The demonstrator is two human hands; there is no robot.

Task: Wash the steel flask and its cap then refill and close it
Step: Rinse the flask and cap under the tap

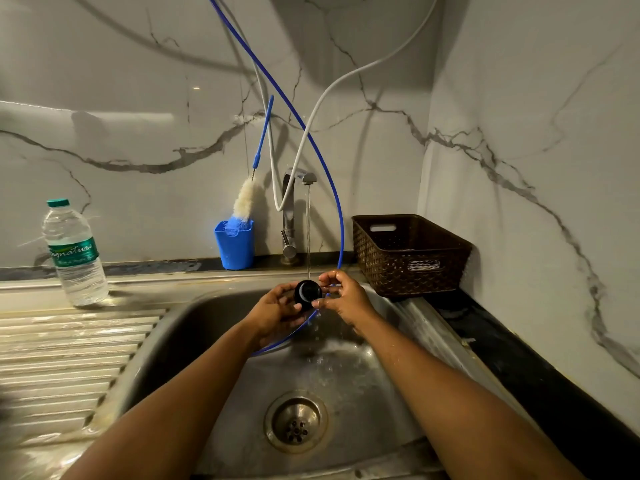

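Note:
A small black cap [307,292] is held over the steel sink [221,327], right under the thin stream of water from the tap [298,181]. My left hand [277,311] grips the cap from the left and below. My right hand [341,297] touches its right edge with curled fingertips, thumb and forefinger pinching at the rim. Water splashes down into the basin around the drain [296,421]. The steel flask is not in view.
A plastic water bottle [74,254] stands on the ribbed drainboard at left. A blue cup [235,244] with a bottle brush [246,199] sits behind the sink. A brown basket [408,254] stands at right. A blue hose [341,216] loops down into the basin.

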